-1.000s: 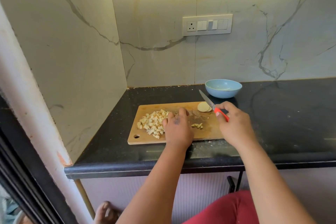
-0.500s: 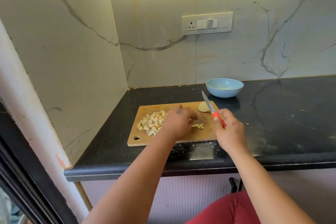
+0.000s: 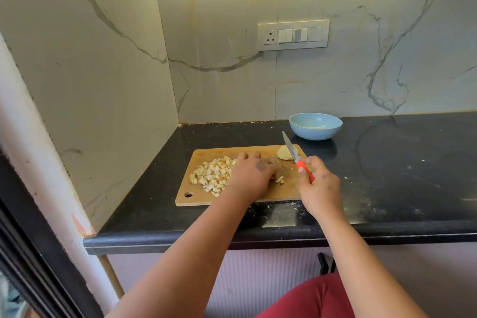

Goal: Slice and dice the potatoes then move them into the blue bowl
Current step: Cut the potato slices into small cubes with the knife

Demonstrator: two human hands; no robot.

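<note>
Diced potato (image 3: 213,174) heaped on the left half of the cutting board (image 3: 289,192), pale squarish cubes with tan edges, lying just beside and touching the fingertip side of the left hand (image 3: 251,178). Left hand palm-down on the board, fingers (image 3: 249,155) close together and bent slightly toward the heap; whether anything is pinched under them, cannot tell. A few loose cubes (image 3: 280,179) just right of that hand, between the two hands. Uncut potato piece (image 3: 285,152), smooth, rounded, pale yellow, at the far right corner of the board, partly behind the blade. Right hand (image 3: 318,186) curled round the orange handle of the knife (image 3: 296,156), thin speckled steel blade tilted up and away to the left, tip over the board's far edge. Board wooden, flat, rectangular with rounded corners, a hole near the left front corner. Blue bowl (image 3: 315,126) beyond the board, round, smooth, shallow, apart from it. Black speckled countertop (image 3: 402,170) underneath, glossy, dusted with crumbs. Veined marble-look wall behind, white switch panel (image 3: 293,35) set into it.
</note>
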